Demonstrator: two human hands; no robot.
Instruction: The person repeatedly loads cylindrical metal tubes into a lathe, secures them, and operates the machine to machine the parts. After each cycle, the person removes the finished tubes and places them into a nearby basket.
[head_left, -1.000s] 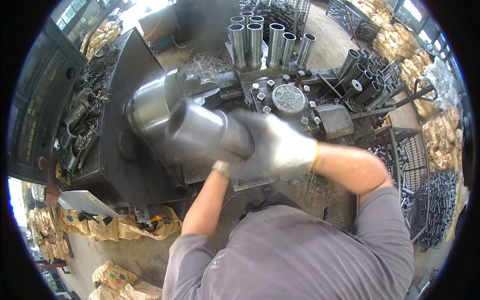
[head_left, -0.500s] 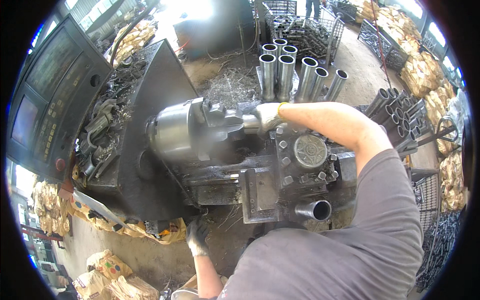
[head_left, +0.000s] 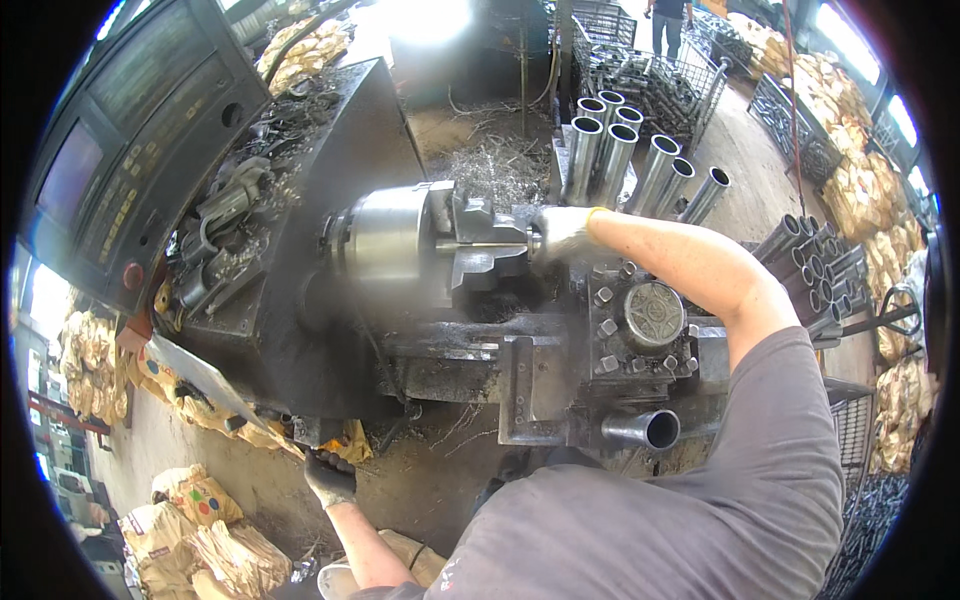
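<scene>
My right hand (head_left: 562, 230), in a pale glove, reaches across the lathe with its fingers closed round the outer end of a metal tube (head_left: 534, 241). Most of that tube is hidden by the glove and by the stepped jaws (head_left: 488, 218) of the silvery chuck (head_left: 385, 235). Low on the left, my left hand (head_left: 331, 478), gloved with dark fingertips, has its fingers curled beside the end of a slanting pale panel (head_left: 215, 385). What it grips there, if anything, is too small to make out.
A bolted tool post (head_left: 653, 315) stands right of the chuck, with a short tube (head_left: 642, 429) lying below it. Several upright tubes (head_left: 617, 150) stand behind. On the left is a control panel (head_left: 110, 170); paper sacks (head_left: 230, 555) lie on the floor. A person (head_left: 668, 25) stands far back.
My left hand has moved left and its fingers have curled. My right hand is closer to the jaws, with less tube showing between. The whole view has shifted.
</scene>
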